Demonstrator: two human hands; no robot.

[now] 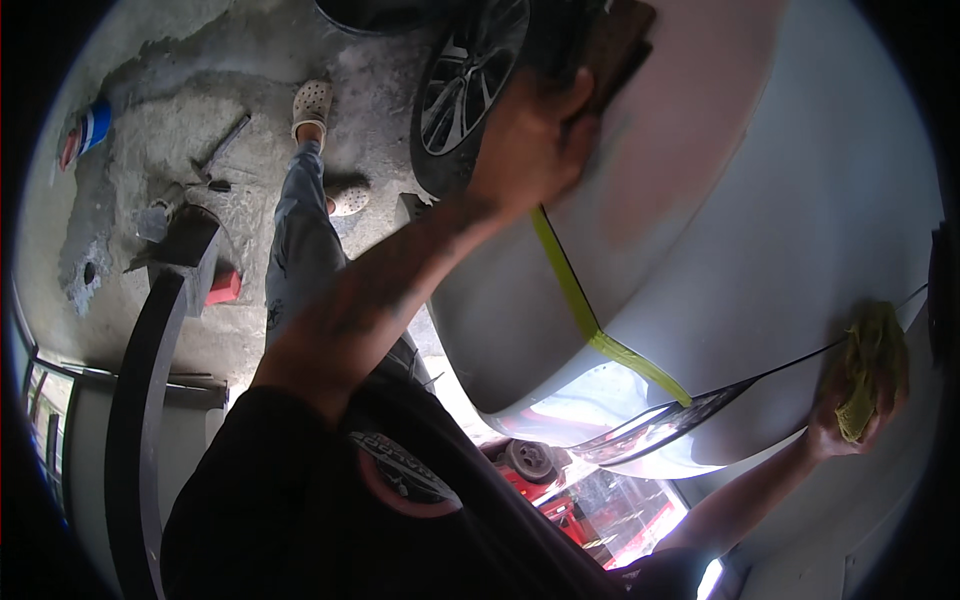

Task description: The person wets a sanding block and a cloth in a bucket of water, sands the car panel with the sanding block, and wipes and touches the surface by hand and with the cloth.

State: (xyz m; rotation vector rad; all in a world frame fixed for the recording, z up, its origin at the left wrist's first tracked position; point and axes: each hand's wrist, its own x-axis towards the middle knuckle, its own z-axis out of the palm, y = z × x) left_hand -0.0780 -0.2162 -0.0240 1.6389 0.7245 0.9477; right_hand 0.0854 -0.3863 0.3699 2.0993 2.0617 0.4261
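Note:
Before me is a light-coloured car body panel [750, 225] with a pinkish-brown patch [660, 172] on its surface. My left hand [529, 142] reaches over it, gripping a dark brown block [622, 52] against the panel near the wheel [472, 82]; motion blur softens its outline. Far to the right, my right hand [885, 420] holds a crumpled yellow-green cloth [862, 382] on the bodywork beside a panel gap. Yellow-green masking tape [566, 277] follows another seam and ends at a glossy car lamp [637, 435].
On the concrete floor [247, 67] lie a hammer [225, 146], a blue container [94, 124] and a red block [223, 286]. A dark curved beam [139, 420] and a box-shaped piece [191, 247] stand left. Red equipment [559, 510] with a small wheel [532, 459] shows below the car.

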